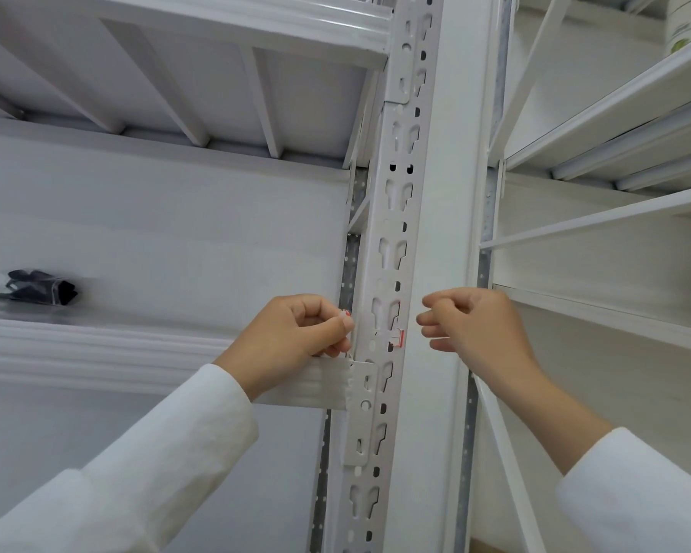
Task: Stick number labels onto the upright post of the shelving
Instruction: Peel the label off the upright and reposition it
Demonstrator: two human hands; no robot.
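Note:
The white upright post [435, 233] of the shelving runs up the middle of the view, with keyhole slots along its left face. A small white and red label [398, 338] sits on the post's slotted face, at the height of my hands. My left hand [296, 333] is just left of the post, its fingertips pinching a small white piece with red print [346, 313]. My right hand [471, 325] hovers just right of the label, fingers loosely curled, not touching the post; whether it holds anything I cannot tell.
White shelf boards [156, 345] extend to the left and more shelves [615, 113] to the right. A dark packet in clear plastic [36, 291] lies on the left shelf. A white container [683, 21] stands on the top right shelf.

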